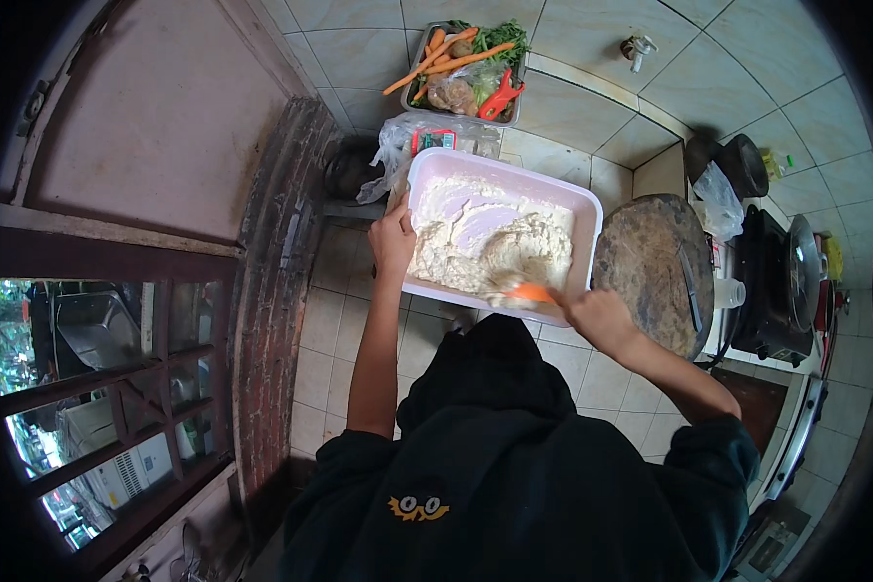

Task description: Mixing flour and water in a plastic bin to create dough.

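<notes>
A pale pink plastic basin [588, 240] holds a thick, cream-coloured batter or dough [531, 244], smeared over its bottom and heaped towards the near side. My left hand [393, 238] grips the basin's left wall near its middle. In my right hand [598, 314], at the near right corner, is an orange spatula [532, 292]; its head is blurred and lies in the mixture by the near wall. The part of the handle inside my fist is hidden.
A metal tray [513, 120] of carrots, greens and a red peeler [502, 96] stands beyond the basin, near a plastic bag [400, 142]. To the right are a round wooden board [644, 269] with a knife [690, 287] on it, a clear jar [730, 293] and a black stove [767, 291].
</notes>
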`<state>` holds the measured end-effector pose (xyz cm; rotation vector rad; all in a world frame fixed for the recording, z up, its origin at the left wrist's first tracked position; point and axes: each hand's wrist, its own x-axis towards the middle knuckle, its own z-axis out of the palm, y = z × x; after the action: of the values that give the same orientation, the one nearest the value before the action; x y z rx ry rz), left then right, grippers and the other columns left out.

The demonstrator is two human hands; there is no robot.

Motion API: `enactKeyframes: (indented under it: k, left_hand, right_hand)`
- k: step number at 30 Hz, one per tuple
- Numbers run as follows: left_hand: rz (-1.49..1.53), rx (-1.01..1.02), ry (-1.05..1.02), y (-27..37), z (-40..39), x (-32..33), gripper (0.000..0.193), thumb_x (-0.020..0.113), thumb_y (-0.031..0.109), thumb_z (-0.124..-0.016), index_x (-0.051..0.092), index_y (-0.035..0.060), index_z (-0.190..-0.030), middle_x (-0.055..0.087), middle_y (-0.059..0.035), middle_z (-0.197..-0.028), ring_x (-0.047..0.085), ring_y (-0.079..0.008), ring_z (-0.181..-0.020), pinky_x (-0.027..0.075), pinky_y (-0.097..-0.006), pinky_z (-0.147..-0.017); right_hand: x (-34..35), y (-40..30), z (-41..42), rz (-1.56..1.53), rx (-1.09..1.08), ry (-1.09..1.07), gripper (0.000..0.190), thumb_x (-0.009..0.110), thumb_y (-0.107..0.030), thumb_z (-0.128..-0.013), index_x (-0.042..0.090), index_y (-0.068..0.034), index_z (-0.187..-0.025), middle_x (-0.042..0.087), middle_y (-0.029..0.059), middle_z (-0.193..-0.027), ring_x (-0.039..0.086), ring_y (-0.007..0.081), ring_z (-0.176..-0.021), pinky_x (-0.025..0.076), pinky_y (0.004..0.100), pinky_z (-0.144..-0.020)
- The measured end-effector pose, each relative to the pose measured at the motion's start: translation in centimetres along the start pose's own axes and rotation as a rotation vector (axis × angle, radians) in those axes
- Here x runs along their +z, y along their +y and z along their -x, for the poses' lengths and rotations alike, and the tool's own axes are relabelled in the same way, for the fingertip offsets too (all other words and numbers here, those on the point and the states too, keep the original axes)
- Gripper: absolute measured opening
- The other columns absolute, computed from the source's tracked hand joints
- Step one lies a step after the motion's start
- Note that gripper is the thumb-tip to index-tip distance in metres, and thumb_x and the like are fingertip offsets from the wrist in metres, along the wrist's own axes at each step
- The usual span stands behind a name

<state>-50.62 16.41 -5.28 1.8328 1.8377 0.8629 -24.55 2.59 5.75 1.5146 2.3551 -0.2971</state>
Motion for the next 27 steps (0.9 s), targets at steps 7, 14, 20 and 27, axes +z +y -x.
enactKeyframes:
  k: [7,14,20,27]
  left_hand:
    - [0.056,0.131,0.073,-0.7,-0.1,0.6,0.028,0.053,0.010,-0.074,0.057,0.0160,-0.101,0.053,-0.0194,-0.067,0.054,-0.0329,-0.060,0.042,-0.0367,-0.052]
    - [0.071,0.128,0.064,-0.2,-0.5,0.5,0.028,0.054,0.011,-0.073,0.057,0.0156,-0.101,0.052,-0.0202,-0.068,0.053,-0.0337,-0.060,0.042,-0.0371,-0.052]
    - [0.072,0.025,0.026,-0.8,-0.1,0.0,0.028,0.054,0.012,-0.074,0.057,0.0162,-0.101,0.054,-0.0188,-0.070,0.055,-0.0329,-0.062,0.043,-0.0375,-0.054]
    - [0.101,0.094,0.049,-1.1,-0.3,0.7,0.028,0.055,0.012,-0.074,0.057,0.0146,-0.102,0.053,-0.0200,-0.066,0.055,-0.0302,-0.056,0.042,-0.0340,-0.050]
  right_hand:
    - [3.4,-1.6,-2.5,0.047,0.087,0.045,0.055,0.044,-0.011,-0.074,0.029,-0.013,-0.127,0.057,0.0084,-0.068,0.057,0.0208,-0.052,0.047,0.0310,-0.046]
    - [1.9,-2.4,-15.5,-0.047,0.190,0.315,0.044,0.043,-0.010,-0.075,0.038,-0.011,-0.119,0.057,0.0105,-0.062,0.057,0.0225,-0.049,0.046,0.0342,-0.044]
    - [-3.8,-0.4,-10.3,0.015,0.034,0.155,0.023,0.040,-0.019,-0.083,0.057,-0.010,-0.096,0.056,0.0108,-0.056,0.057,0.0247,-0.052,0.046,0.0359,-0.045]
    - [2.9,-5.6,-9.0,0.049,-0.068,0.113,0.046,0.041,-0.008,-0.077,0.034,-0.008,-0.122,0.057,0.0090,-0.059,0.057,0.0231,-0.050,0.046,0.0324,-0.040]
